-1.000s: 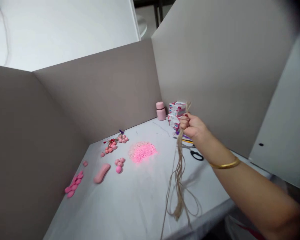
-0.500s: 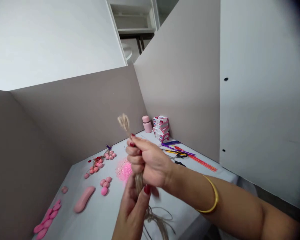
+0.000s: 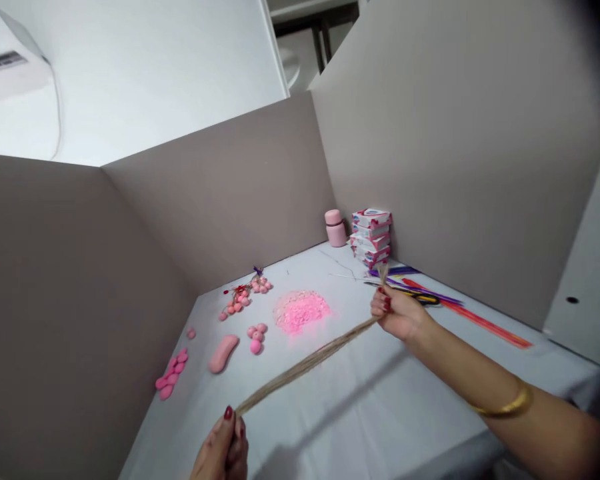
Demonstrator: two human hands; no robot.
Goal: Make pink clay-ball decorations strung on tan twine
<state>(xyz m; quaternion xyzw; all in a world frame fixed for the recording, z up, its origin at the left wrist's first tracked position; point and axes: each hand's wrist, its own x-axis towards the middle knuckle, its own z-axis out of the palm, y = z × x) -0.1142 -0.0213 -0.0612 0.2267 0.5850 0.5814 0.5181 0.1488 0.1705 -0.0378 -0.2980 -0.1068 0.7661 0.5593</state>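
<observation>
While the right hand [image 3: 397,312] pinches one end of a bundle of tan twine [image 3: 307,360], the left hand [image 3: 223,447] pinches the other near the bottom edge of the view, so the fibrous strands run taut and slanted above the pale tabletop [image 3: 360,413]. Both grips are closed tight on the twine, fingers curled; a short frayed tuft sticks up past the right fist. A smooth gold bangle [image 3: 503,405] circles the right wrist. Beyond the twine lies a crumbly mound of bright pink granules [image 3: 301,311], with small rounded pink balls [image 3: 256,335] and a soft oblong pink lump [image 3: 223,353] to its left. A row of flat pink petal shapes [image 3: 171,376] sits by the grey partition. At the far corner stand a matte pink jar [image 3: 335,228] and stacked small boxes [image 3: 371,237], with thin coloured sticks [image 3: 460,310] beside them.
</observation>
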